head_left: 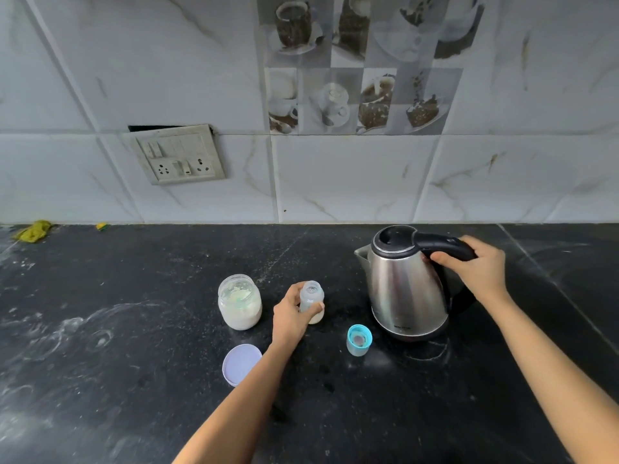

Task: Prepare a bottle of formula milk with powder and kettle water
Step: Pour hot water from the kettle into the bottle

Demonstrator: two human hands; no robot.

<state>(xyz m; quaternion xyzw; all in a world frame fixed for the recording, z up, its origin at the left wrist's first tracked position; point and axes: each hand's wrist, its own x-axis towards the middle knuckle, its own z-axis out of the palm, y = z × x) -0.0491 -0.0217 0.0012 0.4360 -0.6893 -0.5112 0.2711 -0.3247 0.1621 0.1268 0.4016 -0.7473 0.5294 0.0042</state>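
A small clear baby bottle stands open on the black counter with pale powder at its bottom. My left hand grips it from the left side. A steel kettle with a black lid stands to the right, spout pointing left. My right hand holds its black handle. The open jar of white powder stands left of the bottle. The bottle's blue cap with teat sits between bottle and kettle, nearer me.
The jar's pale lilac lid lies on the counter beside my left forearm. A tiled wall with a switch and socket plate rises behind. A yellow-green cloth lies at the far left back edge.
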